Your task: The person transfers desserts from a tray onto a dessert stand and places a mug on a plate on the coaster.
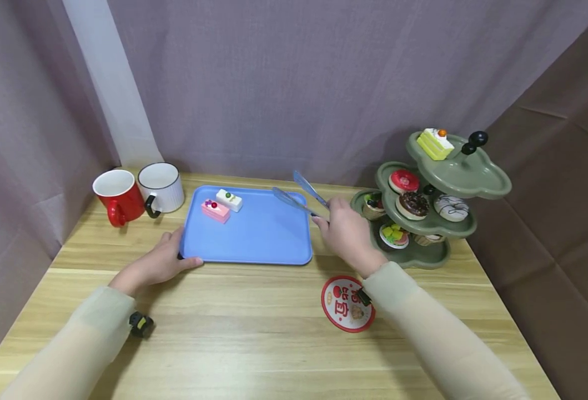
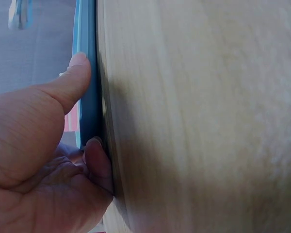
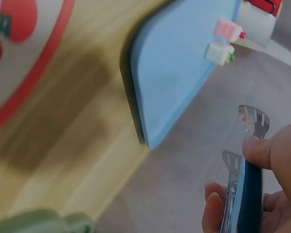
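Left hand (image 1: pixel 161 258) grips blue tray (image 1: pixel 259 236), right hand (image 1: pixel 350 232) clasps spread tongs (image 3: pixel 252 194), seemingly between pickups, next needing the tiered stand (image 1: pixel 478 173) right of tray.

Nothing can be read for certain: the flat, round, white disc with a red rim (image 1: pixel 342 321), nearer and right of the light-blue rectangular tray (image 1: pixel 254 236), bears red characters too small to decipher; the right wrist view blurs its red print.
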{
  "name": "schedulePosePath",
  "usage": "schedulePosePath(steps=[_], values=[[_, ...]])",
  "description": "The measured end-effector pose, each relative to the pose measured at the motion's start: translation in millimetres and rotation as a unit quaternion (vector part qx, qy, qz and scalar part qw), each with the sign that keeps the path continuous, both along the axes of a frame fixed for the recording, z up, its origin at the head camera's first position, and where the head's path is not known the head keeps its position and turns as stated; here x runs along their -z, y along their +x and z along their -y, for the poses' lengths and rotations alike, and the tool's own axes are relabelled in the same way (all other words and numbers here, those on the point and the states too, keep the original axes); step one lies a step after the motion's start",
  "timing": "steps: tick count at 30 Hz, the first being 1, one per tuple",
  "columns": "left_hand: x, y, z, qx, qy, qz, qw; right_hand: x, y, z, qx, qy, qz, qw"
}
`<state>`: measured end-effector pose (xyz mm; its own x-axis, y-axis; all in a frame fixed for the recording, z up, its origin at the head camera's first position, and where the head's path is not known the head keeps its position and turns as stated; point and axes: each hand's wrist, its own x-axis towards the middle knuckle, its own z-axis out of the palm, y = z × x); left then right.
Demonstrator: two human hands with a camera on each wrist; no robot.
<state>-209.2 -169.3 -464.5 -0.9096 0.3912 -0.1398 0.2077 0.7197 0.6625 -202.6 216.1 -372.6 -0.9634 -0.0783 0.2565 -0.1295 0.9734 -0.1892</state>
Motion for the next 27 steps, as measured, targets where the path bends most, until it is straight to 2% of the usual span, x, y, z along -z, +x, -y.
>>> schedulePosePath(steps=[9,15,27], values=[[0.5,-1.0,0,-0.001,-0.010,-0.003,0.9999,28.1,-15.1,33,-0.025,0.037,0.049,0.998],[2.0,-1.1,-1,0.000,-0.008,0.000,1.0000,41.0,-24.2,50,-0.025,0.032,0.080,0.996],[1.1,-2.3,1,-0.007,-0.019,0.010,0.9997,53.4,-35.1,71,-0.021,0.043,0.111,0.993]])
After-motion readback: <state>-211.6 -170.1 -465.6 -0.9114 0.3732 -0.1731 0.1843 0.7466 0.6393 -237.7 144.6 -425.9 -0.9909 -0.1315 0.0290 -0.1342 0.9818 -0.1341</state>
